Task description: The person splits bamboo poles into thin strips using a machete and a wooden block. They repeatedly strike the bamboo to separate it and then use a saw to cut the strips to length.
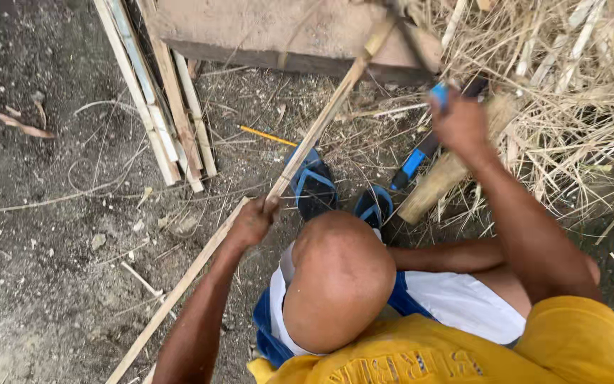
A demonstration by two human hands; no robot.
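One long bamboo strip (278,185) — slanting lower-left to upper-right — in left hand (252,222).

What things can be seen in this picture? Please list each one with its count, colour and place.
long bamboo strip: one, pale tan, running diagonally from bottom left to top centre
split bamboo strips: a bundle, pale, lying on the ground at upper left
wooden block: one, brown, top centre
pencil: one, yellow, on the ground near the block
sandals: two, blue, centre
short log: one, tan, right of the sandals
dry straw: a heap, yellowish, upper right
left hand: gripping the long strip
right hand: raised, holding a blue-handled tool
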